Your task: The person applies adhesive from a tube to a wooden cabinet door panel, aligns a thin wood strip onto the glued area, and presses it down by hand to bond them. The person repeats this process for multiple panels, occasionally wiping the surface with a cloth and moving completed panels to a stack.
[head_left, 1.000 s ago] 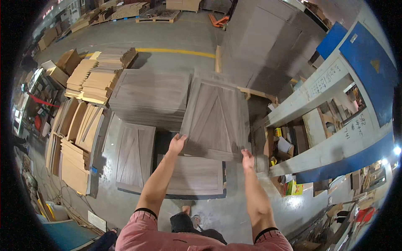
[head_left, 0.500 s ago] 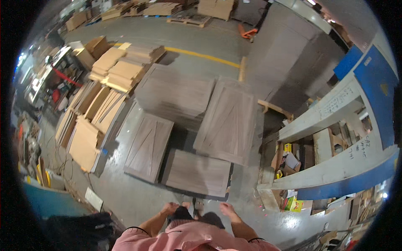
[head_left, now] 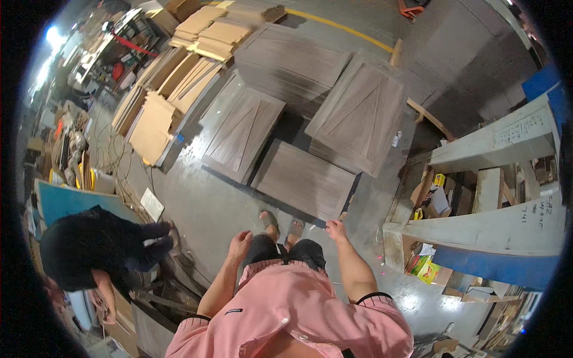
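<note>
The right hand (head_left: 336, 228) hangs just beside the near corner of a plain grey-brown wooden panel (head_left: 305, 185) that lies flat on the concrete floor (head_left: 209, 203); its fingers are loosely curled and hold nothing, and whether they touch the corner cannot be told. The left hand (head_left: 240, 244) hangs at the thigh, fingers slack and empty, apart from every panel. Both feet in sandals (head_left: 280, 224) stand at that panel's near edge.

Two more grey-brown door-like panels with diagonal bracing lie nearby: one (head_left: 242, 134) just left of the plain panel, one (head_left: 358, 113) beyond it on top of a low stack. A further large stack of grey boards (head_left: 289, 65) lies behind them. To the left, several piles of tan fibreboard sheets (head_left: 173, 83) fan across the floor. A white metal rack with blue trim (head_left: 495, 179) stands to the right. At lower left, another person in dark clothing (head_left: 95, 244) bends down.
</note>
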{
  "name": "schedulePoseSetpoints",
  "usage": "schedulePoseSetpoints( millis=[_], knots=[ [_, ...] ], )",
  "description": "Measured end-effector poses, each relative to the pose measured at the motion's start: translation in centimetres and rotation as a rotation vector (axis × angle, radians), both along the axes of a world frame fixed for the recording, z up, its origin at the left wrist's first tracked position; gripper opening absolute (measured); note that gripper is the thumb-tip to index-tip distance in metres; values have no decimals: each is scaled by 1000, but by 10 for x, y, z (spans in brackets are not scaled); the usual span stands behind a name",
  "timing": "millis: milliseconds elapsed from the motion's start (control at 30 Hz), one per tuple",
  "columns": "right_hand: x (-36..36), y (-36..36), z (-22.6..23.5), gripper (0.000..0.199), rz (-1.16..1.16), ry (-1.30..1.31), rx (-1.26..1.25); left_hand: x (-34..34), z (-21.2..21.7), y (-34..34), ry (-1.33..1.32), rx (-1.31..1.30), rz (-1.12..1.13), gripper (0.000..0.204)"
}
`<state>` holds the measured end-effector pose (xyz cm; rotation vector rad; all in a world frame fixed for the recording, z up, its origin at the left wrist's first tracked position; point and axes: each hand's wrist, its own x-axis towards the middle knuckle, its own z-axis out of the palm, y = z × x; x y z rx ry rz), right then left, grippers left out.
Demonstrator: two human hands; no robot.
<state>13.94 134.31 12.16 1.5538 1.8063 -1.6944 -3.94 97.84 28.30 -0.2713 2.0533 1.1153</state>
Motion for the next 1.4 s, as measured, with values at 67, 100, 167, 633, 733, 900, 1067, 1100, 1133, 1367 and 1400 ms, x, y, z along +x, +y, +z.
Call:
schedulePoseSetpoints(
  millis=[67, 100, 167, 633, 733, 900, 1067, 1100, 1133, 1367, 1400],
  knots=[
    [-14, -10, 10, 26, -83, 150, -1, 16, 12, -1, 13, 33, 6, 51],
    [-11, -12, 1, 26, -75, 152, 6, 21, 14, -2, 20, 90, 43, 50],
    [-4, -23, -18, 28, 133, 73, 89, 30, 8, -10, 34, 155, 89, 49],
    [-123, -161, 177, 42, 535, 239, 126, 100, -50, -155, 42, 133, 415, 44],
    [-159, -179, 181, 41, 625, 491, 227, 100, -60, -181, 32, 166, 473, 43],
    [-176, -236, 256, 30, 664, 730, 121, 93, -44, -203, 121, 133, 459, 47],
    [-177, -261, 222, 23, 867, 598, 65, 96, -22, -217, 228, 68, 635, 45],
    [-183, -271, 219, 23, 965, 601, 51, 100, -22, -218, 227, 91, 665, 45],
    [-191, -285, 222, 22, 1029, 591, 31, 103, -14, -224, 234, 97, 755, 45],
    [-254, -380, 234, 19, 1444, 605, -125, 176, -28, -223, 205, -40, 1145, 45],
    [-263, -396, 241, 20, 1488, 625, -165, 187, -28, -220, 207, -46, 1199, 45]
  ],
)
